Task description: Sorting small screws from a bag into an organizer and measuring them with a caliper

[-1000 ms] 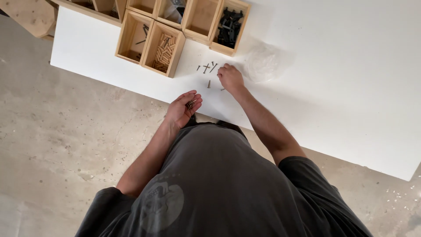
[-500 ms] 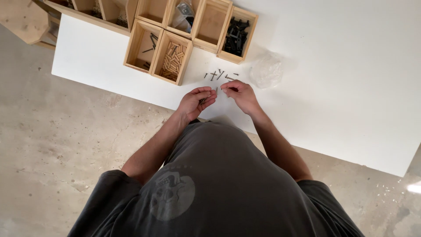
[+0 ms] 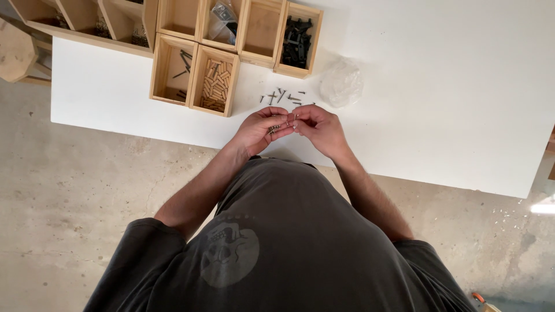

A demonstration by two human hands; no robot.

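Left hand (image 3: 258, 130) cups screws (image 3: 274, 128); right hand (image 3: 318, 126) fingers pinch one into it. More loose on desk (image 3: 439, 115).

I see: boxes (image 3: 191, 63) at table (image 3: 439, 115) far-left | screws (image 3: 283, 96) right of them | bag (image 3: 341, 84) right of screws | hands (image 3: 292, 128) just before screws

Matt white table (image 3: 433, 115), bare wooden boxes (image 3: 170, 69), dark metal screws (image 3: 283, 96).
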